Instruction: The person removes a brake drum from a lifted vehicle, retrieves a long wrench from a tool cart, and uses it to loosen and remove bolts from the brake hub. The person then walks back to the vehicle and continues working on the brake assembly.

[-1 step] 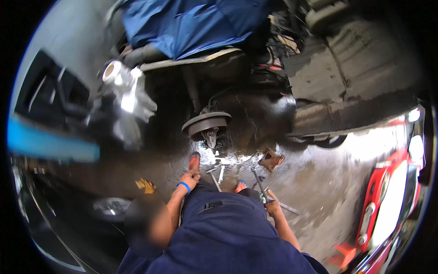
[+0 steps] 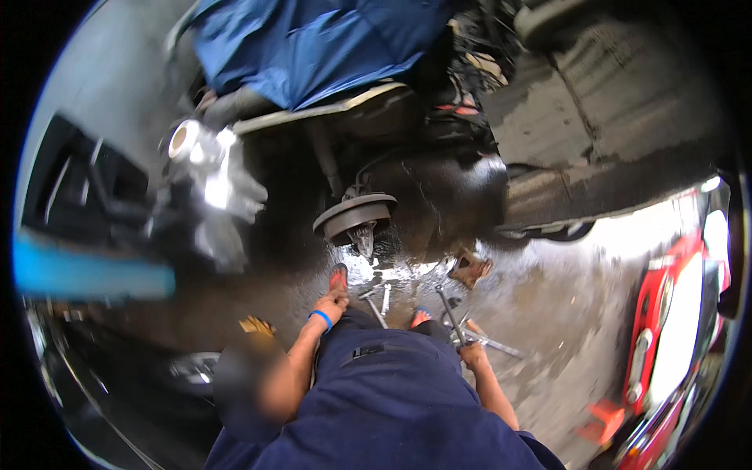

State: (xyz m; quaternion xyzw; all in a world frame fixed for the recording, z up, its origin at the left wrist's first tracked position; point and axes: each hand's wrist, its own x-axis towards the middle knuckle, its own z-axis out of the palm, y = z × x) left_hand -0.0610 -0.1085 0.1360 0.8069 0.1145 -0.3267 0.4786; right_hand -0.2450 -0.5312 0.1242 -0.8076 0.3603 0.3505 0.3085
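My left hand (image 2: 332, 305), a blue band on its wrist, is at my left knee above a sandalled foot (image 2: 338, 278). Its fingers are curled together; whatever they hold, if anything, is too small to make out. Lower right, my right hand (image 2: 473, 356) is closed around a long dark metal bar tool (image 2: 450, 312), its end angled up and away from me. Ahead of my feet is a round brake drum (image 2: 356, 215) on an axle. Between my feet lie a T-shaped metal tool (image 2: 376, 307) and a wrench (image 2: 386, 298).
A rusty metal part (image 2: 470, 270) lies on the wet floor beyond my right foot. A long silver bar (image 2: 501, 346) lies beside my right hand. Yellowish gloves (image 2: 257, 325) are at left. A blue cover (image 2: 321, 55) drapes the vehicle ahead; a red vehicle (image 2: 642, 337) stands at right.
The whole view has shifted slightly. Both hands stay in nearly the same places, and the right hand keeps hold of the bar tool.
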